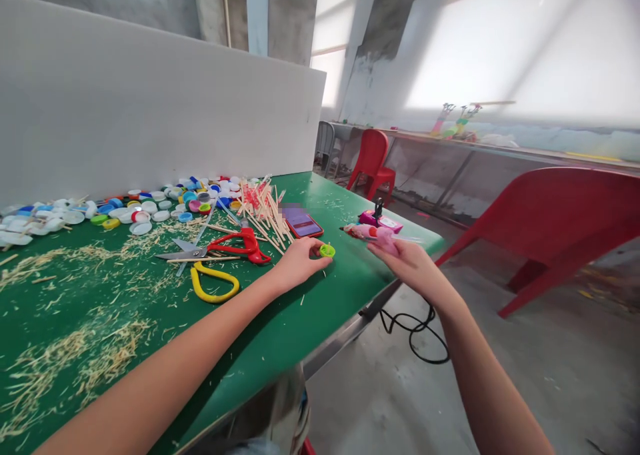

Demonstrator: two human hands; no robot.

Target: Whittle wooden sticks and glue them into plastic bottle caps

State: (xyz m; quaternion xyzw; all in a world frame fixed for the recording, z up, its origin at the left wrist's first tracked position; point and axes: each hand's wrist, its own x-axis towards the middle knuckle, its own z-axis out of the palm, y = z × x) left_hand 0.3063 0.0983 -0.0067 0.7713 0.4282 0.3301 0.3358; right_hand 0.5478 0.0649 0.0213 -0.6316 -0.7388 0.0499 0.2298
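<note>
My left hand [299, 261] rests on the green table [280, 335], pinching a small yellow-green bottle cap [327, 250] between thumb and fingers. Near the table's right edge my right hand [406, 260] is closed round the handle of a pink glue gun [367, 233], whose nozzle points left toward the cap. The gun's black cord [415, 331] hangs down to the floor.
Red-handled scissors [227, 247] and yellow-handled scissors [213, 283] lie left of my left hand. A phone [301, 221], a heap of wooden sticks [263, 208], many bottle caps [130, 208] and wood shavings cover the table. Red chairs [560, 228] stand right.
</note>
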